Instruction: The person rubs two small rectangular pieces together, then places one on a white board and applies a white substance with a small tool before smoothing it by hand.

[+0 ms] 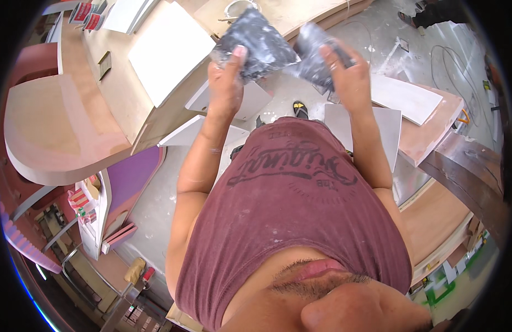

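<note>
In the head view, the person's two forearms rise from the maroon shirt (292, 210) at the centre of the frame toward its upper middle. The left hand (227, 77) sits just left of centre near the top, its fingers curled closed around the lower edge of a grey, mottled sheet of sandpaper (256, 41), thumb pressed on the face of it. The right hand (347, 74), just right of centre at the same height, is likewise closed, gripping a second crumpled grey sheet (311, 52); the two sheets nearly meet between the hands. Below and behind the hands lie white boards (167, 52) at upper left and a pale panel (402, 97) at right. A curved wooden bench piece (57, 130) fills the left side. One sandalled foot (300, 109) shows on the dusty floor (378, 33).
</note>
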{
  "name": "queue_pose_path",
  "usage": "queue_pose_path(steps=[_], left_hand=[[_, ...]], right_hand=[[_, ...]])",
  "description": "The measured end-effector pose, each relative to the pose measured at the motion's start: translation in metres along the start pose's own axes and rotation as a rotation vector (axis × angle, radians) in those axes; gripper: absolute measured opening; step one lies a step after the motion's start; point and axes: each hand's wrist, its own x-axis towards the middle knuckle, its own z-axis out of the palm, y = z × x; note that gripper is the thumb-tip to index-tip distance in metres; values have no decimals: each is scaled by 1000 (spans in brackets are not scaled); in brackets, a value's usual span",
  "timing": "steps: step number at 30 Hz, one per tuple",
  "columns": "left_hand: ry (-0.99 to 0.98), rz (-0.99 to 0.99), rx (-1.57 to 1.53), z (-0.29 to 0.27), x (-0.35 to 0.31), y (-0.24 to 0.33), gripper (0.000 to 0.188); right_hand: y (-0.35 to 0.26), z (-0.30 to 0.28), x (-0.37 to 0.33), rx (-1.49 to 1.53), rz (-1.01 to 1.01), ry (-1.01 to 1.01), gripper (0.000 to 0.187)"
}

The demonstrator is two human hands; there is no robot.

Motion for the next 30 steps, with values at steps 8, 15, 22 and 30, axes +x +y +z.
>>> queue_pose_path(steps=[8,15,22,30], left_hand=[[-126,-271,-326,33,-14,-13,32],[83,-145,-288,34,-12,-22,30],[41,-134,-205,33,-12,-21,26],[-141,-103,270,15,-11,-6,24]], right_hand=[[28,29,7,1169,301,-299,31],[17,33,-10,1198,203,-422,69],[12,31,-6,619,39,-199,33],[3,1,-2,81,336,-681,48]])
